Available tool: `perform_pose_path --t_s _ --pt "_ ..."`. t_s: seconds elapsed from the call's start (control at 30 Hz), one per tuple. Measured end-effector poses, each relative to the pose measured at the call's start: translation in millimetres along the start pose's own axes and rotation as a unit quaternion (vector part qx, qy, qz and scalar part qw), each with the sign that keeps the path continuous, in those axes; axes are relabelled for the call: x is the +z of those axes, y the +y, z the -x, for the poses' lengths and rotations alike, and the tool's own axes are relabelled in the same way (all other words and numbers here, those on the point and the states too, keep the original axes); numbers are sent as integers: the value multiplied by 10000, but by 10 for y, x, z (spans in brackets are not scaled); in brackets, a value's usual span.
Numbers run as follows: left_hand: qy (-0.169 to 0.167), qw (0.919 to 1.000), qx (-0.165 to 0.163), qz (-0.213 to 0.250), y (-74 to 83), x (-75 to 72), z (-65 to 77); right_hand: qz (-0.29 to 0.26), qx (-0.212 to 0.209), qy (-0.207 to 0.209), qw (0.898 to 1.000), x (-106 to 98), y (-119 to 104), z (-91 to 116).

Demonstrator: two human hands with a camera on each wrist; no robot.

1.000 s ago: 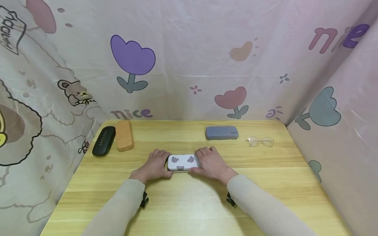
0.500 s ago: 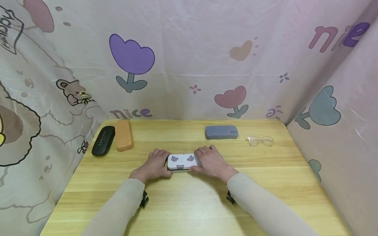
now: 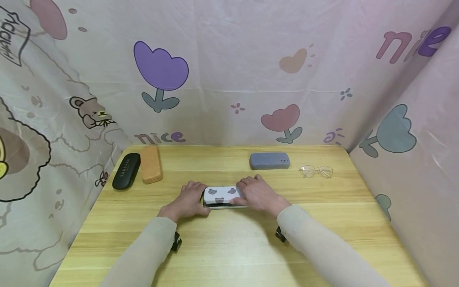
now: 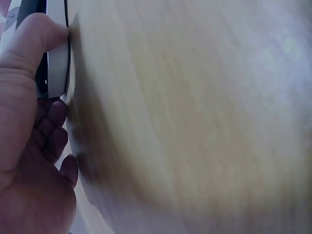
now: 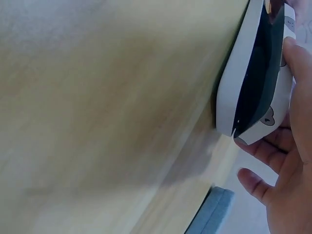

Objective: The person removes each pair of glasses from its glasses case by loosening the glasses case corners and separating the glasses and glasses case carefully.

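A white glasses case point(image 3: 216, 195) with grey bear prints lies on the table in the middle of the head view. Its lid stands partly raised along the near side, and the right wrist view shows a dark lining point(image 5: 258, 73) in the gap. My left hand point(image 3: 187, 200) holds the case's left end, thumb point(image 4: 41, 36) against the front of the lower half. The right hand point(image 3: 261, 195) grips the lid at the right end, its thumb point(image 5: 297, 53) on the lid's front edge. What lies inside the case cannot be seen.
A black case point(image 3: 126, 171) and an orange case point(image 3: 151, 165) lie at the table's back left. At the back right are a blue-grey case point(image 3: 269, 161) and thin-framed eyeglasses point(image 3: 316, 171). Printed curtains point(image 3: 222, 71) stand behind the table and along both sides.
The case's lid has risen from nearly closed to a visible dark gap at the front. The right hand has lifted slightly with it, while the left hand stays in place.
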State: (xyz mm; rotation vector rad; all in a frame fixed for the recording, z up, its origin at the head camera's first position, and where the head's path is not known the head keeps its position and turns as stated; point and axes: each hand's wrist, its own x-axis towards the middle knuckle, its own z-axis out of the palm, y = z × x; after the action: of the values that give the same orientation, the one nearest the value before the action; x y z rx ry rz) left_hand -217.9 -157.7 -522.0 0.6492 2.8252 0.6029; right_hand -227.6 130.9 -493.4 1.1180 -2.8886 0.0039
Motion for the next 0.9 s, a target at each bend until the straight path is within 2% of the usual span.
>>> perform_pose_path --t_s 0.2,0.43,0.53,0.7,0.9 --pt "-16 10000 14 69 -7 -8 11 -269 -91 -106 9995 -29 23 -16" --pt "-85 9996 -62 248 -7 -5 12 -660 108 -349 9972 -43 41 -33" --pt "-113 9994 -127 301 0 -5 4 -927 371 -182 9948 -32 50 -61" --pt "-188 9990 -226 348 2 -19 -1 -1204 912 396 9877 -21 34 -123" --pt "-130 9988 -283 391 -8 13 4 -1275 1215 608 9825 -2 -8 -125"
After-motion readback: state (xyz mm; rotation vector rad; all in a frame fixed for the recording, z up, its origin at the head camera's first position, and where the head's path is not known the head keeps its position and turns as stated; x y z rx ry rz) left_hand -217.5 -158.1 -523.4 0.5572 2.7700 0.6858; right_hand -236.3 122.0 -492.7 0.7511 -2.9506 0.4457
